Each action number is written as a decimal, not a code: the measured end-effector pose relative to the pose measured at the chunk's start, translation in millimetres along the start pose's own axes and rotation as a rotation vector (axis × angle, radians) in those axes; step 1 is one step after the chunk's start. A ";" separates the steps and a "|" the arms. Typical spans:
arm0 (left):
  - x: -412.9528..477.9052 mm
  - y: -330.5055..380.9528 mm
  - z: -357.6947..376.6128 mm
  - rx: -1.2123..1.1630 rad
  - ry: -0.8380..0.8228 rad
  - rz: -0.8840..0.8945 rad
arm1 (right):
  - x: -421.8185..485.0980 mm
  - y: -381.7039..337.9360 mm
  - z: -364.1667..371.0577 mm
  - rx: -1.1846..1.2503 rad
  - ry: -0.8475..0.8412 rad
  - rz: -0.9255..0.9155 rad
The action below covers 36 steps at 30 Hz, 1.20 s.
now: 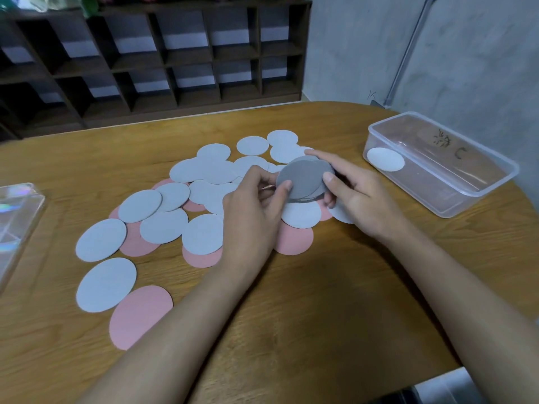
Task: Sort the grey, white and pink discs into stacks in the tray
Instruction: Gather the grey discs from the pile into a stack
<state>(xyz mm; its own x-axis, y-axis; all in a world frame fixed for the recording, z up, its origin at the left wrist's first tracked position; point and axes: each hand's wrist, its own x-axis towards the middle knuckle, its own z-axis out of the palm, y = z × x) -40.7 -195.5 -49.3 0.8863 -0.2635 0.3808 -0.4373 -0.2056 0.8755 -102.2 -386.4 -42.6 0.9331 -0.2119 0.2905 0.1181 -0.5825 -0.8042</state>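
Note:
Both hands hold a small stack of grey discs point(304, 177) above the middle of the table. My left hand point(252, 211) pinches its left edge with the thumb on top. My right hand point(354, 191) grips its right side, fingers curled round the far rim. Several white discs point(163, 225) and pink discs point(140, 314) lie scattered and overlapping on the table to the left and under my hands. The clear plastic tray point(481, 193) stands at the right with one white disc point(385, 159) lying in its near-left corner.
A clear lid point(17, 223) lies at the table's left edge. The wooden table point(320, 301) has a rounded right end. A dark cubby shelf point(175, 62) stands behind it, and a grey wall with a pipe point(408, 51) is at the right.

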 end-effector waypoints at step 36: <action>13.5 -12.4 11.5 0.499 -0.336 0.362 | 6.9 18.8 -33.5 -0.271 0.269 -0.004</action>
<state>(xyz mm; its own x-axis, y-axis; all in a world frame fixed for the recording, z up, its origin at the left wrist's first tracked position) -25.1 -207.4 -58.5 0.6118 -0.6573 0.4400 -0.7851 -0.4366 0.4393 -104.9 -425.0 -38.3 0.8060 -0.3865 0.4483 -0.0061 -0.7628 -0.6467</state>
